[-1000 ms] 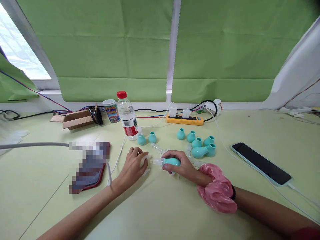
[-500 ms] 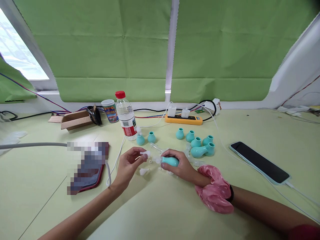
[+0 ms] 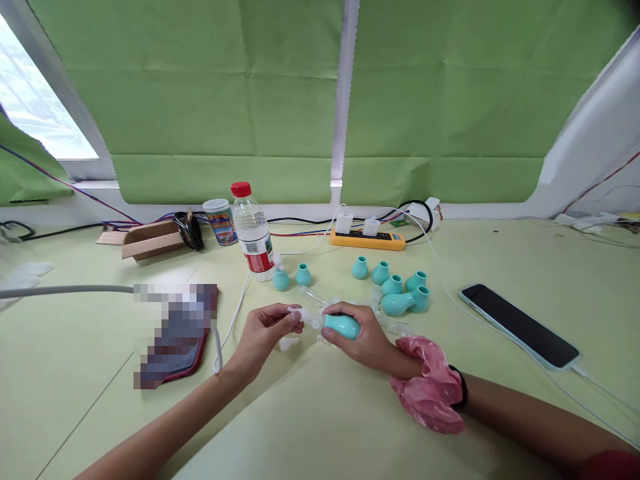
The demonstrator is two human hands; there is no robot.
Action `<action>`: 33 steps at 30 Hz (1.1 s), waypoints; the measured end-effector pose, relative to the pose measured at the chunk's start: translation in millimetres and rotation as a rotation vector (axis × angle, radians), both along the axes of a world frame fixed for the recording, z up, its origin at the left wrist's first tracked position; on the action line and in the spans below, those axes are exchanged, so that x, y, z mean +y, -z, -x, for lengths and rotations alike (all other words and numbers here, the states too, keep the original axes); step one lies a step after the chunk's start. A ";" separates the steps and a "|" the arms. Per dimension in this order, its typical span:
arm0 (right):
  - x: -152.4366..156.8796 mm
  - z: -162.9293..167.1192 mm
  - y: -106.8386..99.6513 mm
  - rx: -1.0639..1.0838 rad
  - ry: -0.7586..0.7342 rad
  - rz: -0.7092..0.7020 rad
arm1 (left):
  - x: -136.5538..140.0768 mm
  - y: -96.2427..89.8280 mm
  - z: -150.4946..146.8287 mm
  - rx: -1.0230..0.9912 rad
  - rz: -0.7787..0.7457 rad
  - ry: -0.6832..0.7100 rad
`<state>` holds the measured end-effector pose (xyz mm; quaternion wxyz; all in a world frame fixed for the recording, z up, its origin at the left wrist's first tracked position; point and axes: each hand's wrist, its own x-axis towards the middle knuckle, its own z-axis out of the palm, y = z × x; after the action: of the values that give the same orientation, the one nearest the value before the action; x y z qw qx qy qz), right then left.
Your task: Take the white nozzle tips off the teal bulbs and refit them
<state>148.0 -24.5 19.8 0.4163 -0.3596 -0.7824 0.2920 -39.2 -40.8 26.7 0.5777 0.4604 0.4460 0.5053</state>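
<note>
In my right hand (image 3: 364, 333), a turquoise squeeze bulb (image 3: 342, 326) lies on its side, fingers wrapped round it. A translucent fitting (image 3: 315, 322) sticks out of its left end. My left hand (image 3: 265, 335) pinches a small white nozzle tip (image 3: 296, 311) close to that fitting; whether the two touch I cannot tell. Just below the left fingertips lies another white tip (image 3: 287, 343). Behind my hands are a transparent tube (image 3: 312, 295) and more small translucent parts, partly hidden by the right hand. Several turquoise bulbs (image 3: 393, 285) stand or lie to the right, and two more (image 3: 303, 275) stand behind.
A red-capped bottle (image 3: 255, 233), a paper cup (image 3: 221, 222) and a cardboard box (image 3: 155, 241) stand at the back left. An orange power strip (image 3: 367, 240) lies by the wall. Phones lie left (image 3: 187, 347) and right (image 3: 520, 325), with white cables across the table.
My left hand has moved slightly right, bringing the white nozzle tip up to the fitting on the bulb. The right hand keeps its hold with barely any shift.
</note>
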 end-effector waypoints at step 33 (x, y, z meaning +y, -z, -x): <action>10.5 -3.0 -14.4 -0.048 0.023 -0.164 | 1.5 -6.4 8.5 0.529 -0.510 -0.133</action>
<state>150.9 -14.0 34.2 0.4289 -0.3400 -0.8092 0.2136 -47.8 -39.3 33.1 0.2750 0.6741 0.4688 0.5002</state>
